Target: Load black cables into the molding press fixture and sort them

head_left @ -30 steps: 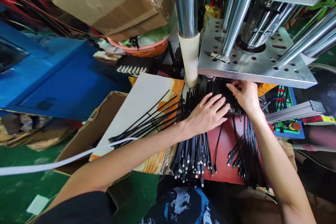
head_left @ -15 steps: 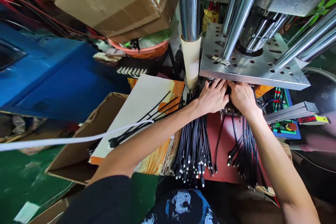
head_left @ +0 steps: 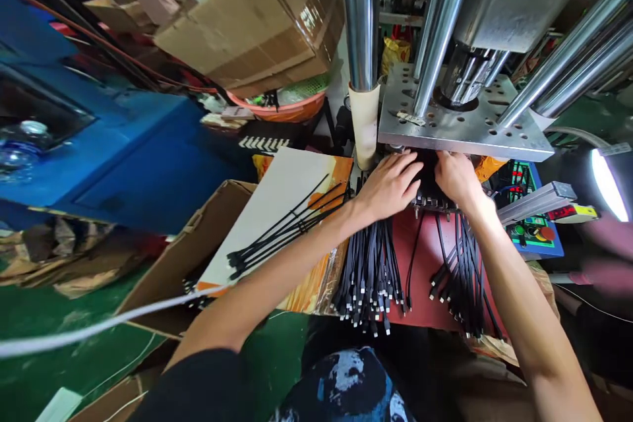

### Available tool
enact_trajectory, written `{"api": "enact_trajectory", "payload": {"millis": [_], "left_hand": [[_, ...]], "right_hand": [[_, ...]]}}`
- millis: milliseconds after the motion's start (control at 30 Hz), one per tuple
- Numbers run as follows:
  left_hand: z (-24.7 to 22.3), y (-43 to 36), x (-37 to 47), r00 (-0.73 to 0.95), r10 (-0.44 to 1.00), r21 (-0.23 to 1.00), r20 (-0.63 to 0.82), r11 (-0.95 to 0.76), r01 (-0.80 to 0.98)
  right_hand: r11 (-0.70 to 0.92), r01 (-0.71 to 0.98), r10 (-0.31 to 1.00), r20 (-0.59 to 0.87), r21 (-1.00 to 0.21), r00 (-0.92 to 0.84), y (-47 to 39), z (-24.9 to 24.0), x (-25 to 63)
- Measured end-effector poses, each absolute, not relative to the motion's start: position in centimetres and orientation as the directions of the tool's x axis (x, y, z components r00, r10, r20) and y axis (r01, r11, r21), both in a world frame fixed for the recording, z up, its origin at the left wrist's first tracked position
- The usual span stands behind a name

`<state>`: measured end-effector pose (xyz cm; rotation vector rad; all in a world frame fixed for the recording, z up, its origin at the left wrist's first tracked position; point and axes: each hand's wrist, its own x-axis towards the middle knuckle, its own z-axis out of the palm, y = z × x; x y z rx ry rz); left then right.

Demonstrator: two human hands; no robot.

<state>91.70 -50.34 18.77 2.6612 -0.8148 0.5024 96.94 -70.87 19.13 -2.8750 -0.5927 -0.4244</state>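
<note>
My left hand [head_left: 393,186] lies palm down at the left of a dark mould fixture [head_left: 429,200] beneath the steel press plate [head_left: 465,128]. Its fingers are stretched out and slightly apart. Across a dark gap, my right hand [head_left: 457,178] is at the fixture's right side, fingers curled. Whatever its fingertips grip, if anything, is hidden. A thick bundle of black cables [head_left: 370,270] with metal-tipped plugs hangs below my left hand. Below my right forearm is a second bunch of black cables [head_left: 467,283]. Both lie over the red bench surface [head_left: 420,303].
Polished press columns [head_left: 360,20] rise close to my hands. More black cables [head_left: 287,227] lie on a white board [head_left: 277,178] at left, beside an open cardboard box [head_left: 192,231]. A control panel [head_left: 537,237] and a lit lamp [head_left: 609,184] stand at right.
My hands have moved apart, opening a gap over the fixture between them. The camera view has shifted a little, bringing a person in pink clothing into the upper left.
</note>
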Motion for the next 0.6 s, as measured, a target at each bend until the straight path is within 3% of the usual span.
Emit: {"api": "enact_trajectory", "payload": {"millis": [67, 133, 233, 300, 367, 467, 533, 600], "left_hand": [[18.3, -49.0, 86.6, 0.872, -0.348, 0.248, 0.345, -0.862, -0.442], [17.2, -48.1, 82.3, 0.974, -0.203, 0.237, 0.099, -0.946, -0.221], [15.5, -47.5, 79.3, 0.98, -0.15, 0.225, -0.131, -0.967, -0.118], [15.0, -47.2, 79.2, 0.978, -0.137, 0.32, -0.159, -0.944, -0.08], [15.2, -46.8, 79.7, 0.983, -0.103, 0.405, -0.153, -0.914, -0.033], [16.2, -46.2, 80.3, 0.982, -0.104, 0.61, -0.157, -0.792, 0.014], [16.6, -46.3, 80.1, 0.961, -0.154, 0.823, -0.23, -0.557, 0.108], [16.5, -47.1, 79.3, 0.908, -0.253, 0.929, -0.333, -0.254, 0.27]], "right_hand": [[-0.932, 0.329, 0.256, 0.37, -0.15, 0.893, -72.4, 18.1, 90.9], [-0.963, 0.214, 0.149, 0.339, -0.164, 0.929, -73.7, 16.1, 84.5], [-0.995, 0.075, 0.065, 0.144, -0.068, 0.987, -74.5, 12.2, 77.8], [-0.992, 0.054, 0.046, 0.071, -0.116, 0.996, -74.8, 10.4, 76.2], [-0.966, 0.032, 0.015, 0.068, -0.257, 0.998, -75.3, 9.9, 76.3], [-0.811, -0.007, -0.038, 0.041, -0.585, 0.998, -76.0, 11.4, 76.6], [-0.597, -0.057, -0.029, -0.049, -0.8, 0.998, -75.8, 13.2, 75.7], [-0.386, -0.125, 0.017, -0.142, -0.914, 0.99, -74.6, 14.8, 74.1]]}}
